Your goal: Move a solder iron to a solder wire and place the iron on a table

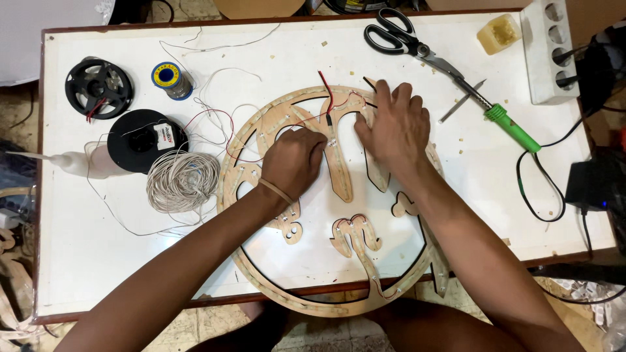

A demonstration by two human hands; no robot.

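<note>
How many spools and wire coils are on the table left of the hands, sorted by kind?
Empty black reels: 1
Black spools with a label: 1
Small solder spools with a blue and yellow top: 1
Loose coils of pale wire: 1
Total: 4

Wooden cutout mid-table, wire coil left, scissors behind, soldering iron right
</note>
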